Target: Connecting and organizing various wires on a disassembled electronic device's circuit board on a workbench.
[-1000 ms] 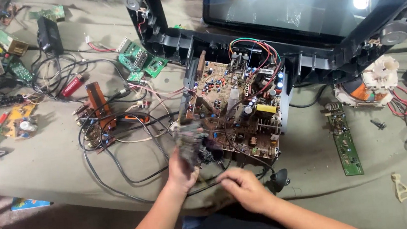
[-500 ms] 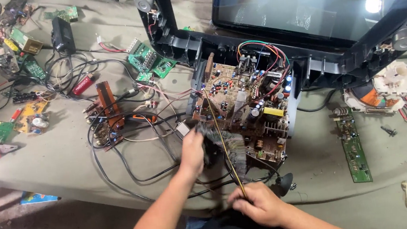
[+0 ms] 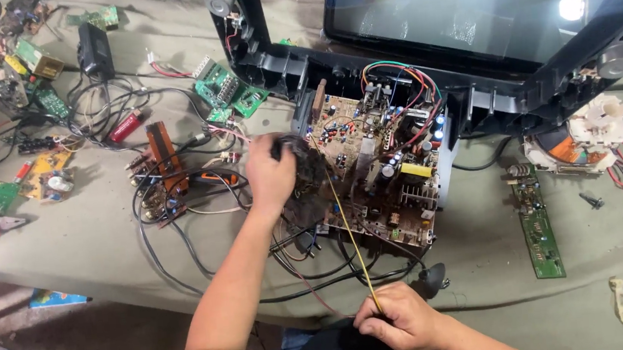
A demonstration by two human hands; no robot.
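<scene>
A brown circuit board [image 3: 382, 169] crowded with parts and coloured wires lies in front of an opened television set [image 3: 479, 25]. My left hand [image 3: 270, 175] grips a dark, dusty bundle of cable and a black part [image 3: 304, 175] at the board's left edge. My right hand [image 3: 399, 321], near the table's front edge, pinches a thin yellow wire [image 3: 346, 232]. That wire runs taut from my fingers up to the board.
Loose green boards [image 3: 225, 92], a red-brown transformer part [image 3: 164, 161], black cables [image 3: 174, 239] and small components litter the left side. At the right lie a narrow green board strip [image 3: 538, 226] and a white coil yoke [image 3: 578, 136]. The table's front edge [image 3: 111, 290] runs close to me.
My left hand has moved up along the board's left edge and closed on the dark bundle. My right hand has pulled back toward me, stretching out the yellow wire.
</scene>
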